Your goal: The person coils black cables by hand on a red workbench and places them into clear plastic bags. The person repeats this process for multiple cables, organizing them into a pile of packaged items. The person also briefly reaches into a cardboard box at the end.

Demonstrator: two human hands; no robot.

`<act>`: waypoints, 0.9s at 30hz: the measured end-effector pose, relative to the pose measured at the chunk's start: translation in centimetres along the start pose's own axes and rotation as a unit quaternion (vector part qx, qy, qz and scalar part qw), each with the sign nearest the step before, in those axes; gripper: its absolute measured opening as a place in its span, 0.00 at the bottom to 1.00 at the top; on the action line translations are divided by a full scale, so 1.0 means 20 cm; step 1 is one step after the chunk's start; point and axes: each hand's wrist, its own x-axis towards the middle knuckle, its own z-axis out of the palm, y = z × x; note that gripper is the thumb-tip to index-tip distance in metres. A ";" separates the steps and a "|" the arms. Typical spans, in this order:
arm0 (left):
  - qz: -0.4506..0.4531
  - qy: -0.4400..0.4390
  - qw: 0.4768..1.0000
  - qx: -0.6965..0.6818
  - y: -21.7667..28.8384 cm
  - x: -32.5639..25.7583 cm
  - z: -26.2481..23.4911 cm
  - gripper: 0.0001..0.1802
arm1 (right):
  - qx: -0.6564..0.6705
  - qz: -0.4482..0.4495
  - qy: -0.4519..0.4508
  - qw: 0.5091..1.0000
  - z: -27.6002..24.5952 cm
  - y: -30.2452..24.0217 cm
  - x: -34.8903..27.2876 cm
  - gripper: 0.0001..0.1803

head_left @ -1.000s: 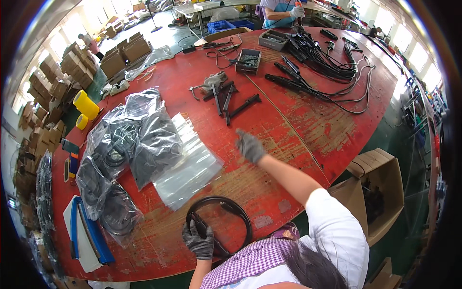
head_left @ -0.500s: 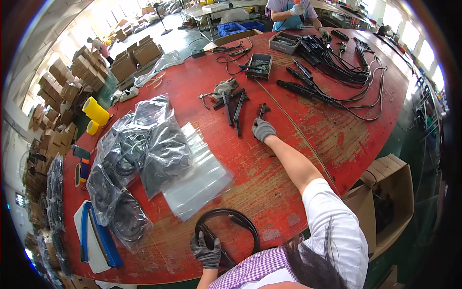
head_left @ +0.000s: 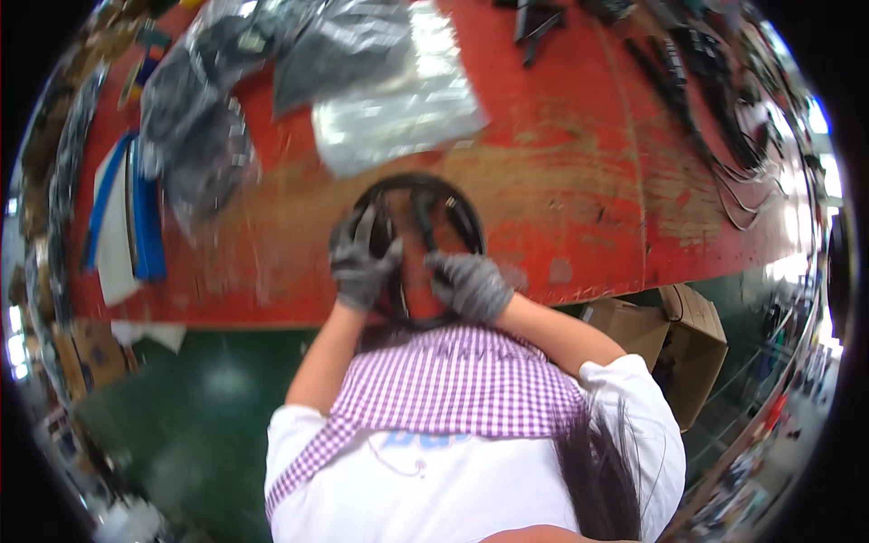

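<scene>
At the table's near edge lies a coiled black cable [head_left: 441, 184]. My left hand [head_left: 364, 262], in a grey glove, is closed on the left side of this coil. Over the coil's lower right is my gloved right hand [head_left: 469, 282], its fingers pinching a short black plastic piece [head_left: 422, 214] that points away from me across the ring. Motion blurs the piece, so its fine shape does not show. Just beyond the coil lies a stack of clear plastic bags [head_left: 398, 125].
Bagged black cables [head_left: 204, 154] are piled on the left of the red table [head_left: 561, 199], near a blue-and-white holder [head_left: 136, 217]. Several black parts [head_left: 534, 23] lie at the far side. Loose cables [head_left: 724, 127] spread at the right. A cardboard box [head_left: 683, 344] stands below the right edge.
My right hand has come back from the far side of the table to the coil, bringing a black piece. The view has tilted down toward me. My left hand remains at the coil.
</scene>
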 end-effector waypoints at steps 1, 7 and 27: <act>-0.006 -0.011 1.000 -0.002 -0.03 -0.04 -0.01 0.34 | -0.025 0.021 -0.030 0.999 0.05 -0.03 0.02 0.18; -0.017 -0.028 0.999 -0.002 -0.05 -0.12 -0.03 0.34 | -0.068 0.002 -0.080 0.994 0.05 -0.11 0.09 0.22; -0.153 -0.029 0.984 0.090 0.03 0.20 0.09 0.31 | -0.204 -0.017 0.154 0.967 -0.11 0.38 1.32 0.10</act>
